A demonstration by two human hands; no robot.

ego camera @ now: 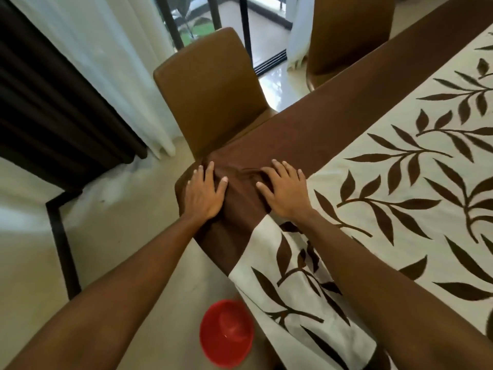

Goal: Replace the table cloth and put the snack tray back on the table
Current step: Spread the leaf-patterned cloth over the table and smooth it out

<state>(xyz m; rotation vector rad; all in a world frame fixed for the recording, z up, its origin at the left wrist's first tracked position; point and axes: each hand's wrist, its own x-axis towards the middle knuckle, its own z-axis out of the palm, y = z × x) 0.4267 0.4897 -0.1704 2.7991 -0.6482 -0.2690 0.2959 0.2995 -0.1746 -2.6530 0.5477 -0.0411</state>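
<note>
Pressing flat on the brown border of the leaf-patterned table cloth (400, 182), the left hand (204, 194) and right hand (284, 192) lie with fingers spread at its draped corner, near a tan chair (208, 97); a red bowl (226, 333) sits lower down.

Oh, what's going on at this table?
A person is laying a cream tablecloth with brown leaves and a brown border. The left hand and right hand press flat on the border at the table's corner, where the fabric is wrinkled. A tan padded chair stands just beyond. A red round plastic dish sits on the floor below.
</note>
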